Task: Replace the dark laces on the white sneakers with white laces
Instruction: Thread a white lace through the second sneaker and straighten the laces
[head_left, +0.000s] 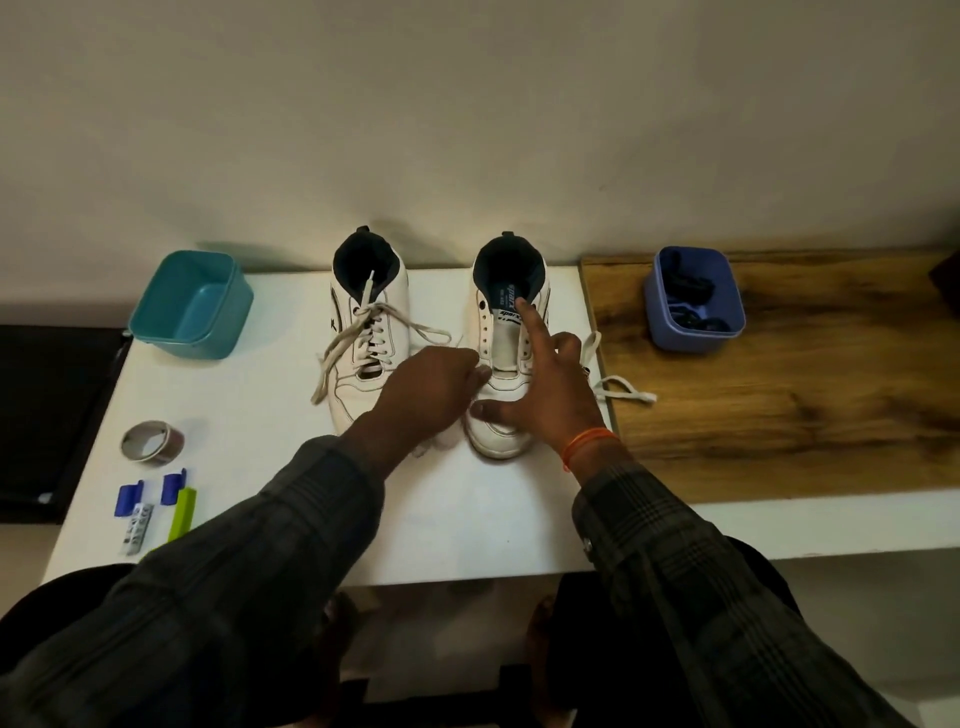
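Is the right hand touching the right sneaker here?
Touching. The head view shows the right hand with its thumb pressed on the toe of the right sneaker and its index finger laid along the tongue.

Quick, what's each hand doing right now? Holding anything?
Left hand: fingers curled at the toe of the right sneaker; whether they hold anything cannot be told.
Right hand: open, index finger straight along the sneaker's tongue, thumb on its toe.

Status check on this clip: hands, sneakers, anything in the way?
Left hand at right sneaker toe, grip hidden. Right hand on it, forefinger out. Left sneaker laced white; right one bare, white lace beside. Nothing blocking.
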